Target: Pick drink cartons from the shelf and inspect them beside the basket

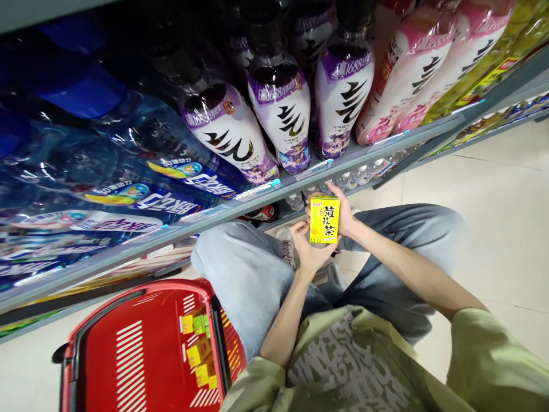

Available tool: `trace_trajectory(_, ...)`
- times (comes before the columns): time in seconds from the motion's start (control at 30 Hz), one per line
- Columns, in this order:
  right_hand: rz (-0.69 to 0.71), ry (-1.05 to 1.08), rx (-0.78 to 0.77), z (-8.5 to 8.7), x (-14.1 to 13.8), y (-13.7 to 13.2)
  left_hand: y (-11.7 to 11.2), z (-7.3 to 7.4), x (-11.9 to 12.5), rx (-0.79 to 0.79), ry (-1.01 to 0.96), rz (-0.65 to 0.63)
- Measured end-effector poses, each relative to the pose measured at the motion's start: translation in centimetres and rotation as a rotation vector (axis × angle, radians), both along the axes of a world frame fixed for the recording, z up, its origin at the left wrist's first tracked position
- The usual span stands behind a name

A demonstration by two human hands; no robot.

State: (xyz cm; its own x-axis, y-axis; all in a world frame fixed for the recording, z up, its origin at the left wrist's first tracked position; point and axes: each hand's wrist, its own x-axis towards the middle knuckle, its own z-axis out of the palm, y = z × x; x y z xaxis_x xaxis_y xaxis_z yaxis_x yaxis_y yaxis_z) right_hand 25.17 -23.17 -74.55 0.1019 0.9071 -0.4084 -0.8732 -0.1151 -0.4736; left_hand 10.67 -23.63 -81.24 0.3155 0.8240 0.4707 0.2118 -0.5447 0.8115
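Observation:
A yellow carton of chrysanthemum tea [325,220], its label with black characters turned up toward me, is held between both hands in front of my knees. My left hand [312,253] is closed around its lower left side, with the thumb near the bottom edge. On the other side, my right hand [344,210] grips the right edge and top corner; some of its fingers are hidden behind the carton. The carton is close to the front of the lower shelf but apart from it.
A shelf [257,197] of purple-labelled bottles [289,114], pink-labelled bottles [412,68] and large blue bottles [128,177] runs across in front. Small water bottles [362,173] stand below. A red shopping basket [158,337] holding yellow and green cartons [201,352] sits at my left.

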Motion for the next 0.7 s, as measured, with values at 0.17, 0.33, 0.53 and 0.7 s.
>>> trace_trajectory(0.17,-0.064,-0.247,0.055,-0.1,-0.1,-0.1,0.1,-0.4,0.2,0.02,-0.002,-0.002)
trace_trajectory(0.33,0.03,-0.551,0.145,0.3,-0.3,-0.5,0.1,-0.7,0.3,-0.078,-0.004,0.026)
trace_trajectory(0.53,0.117,-0.705,0.223,-0.2,-0.2,-1.0,-0.2,-0.6,0.2,-0.049,-0.001,0.067)
trace_trajectory(0.7,0.092,-0.745,0.272,-0.8,0.0,-1.0,-0.1,-0.5,0.1,-0.029,0.042,0.065)
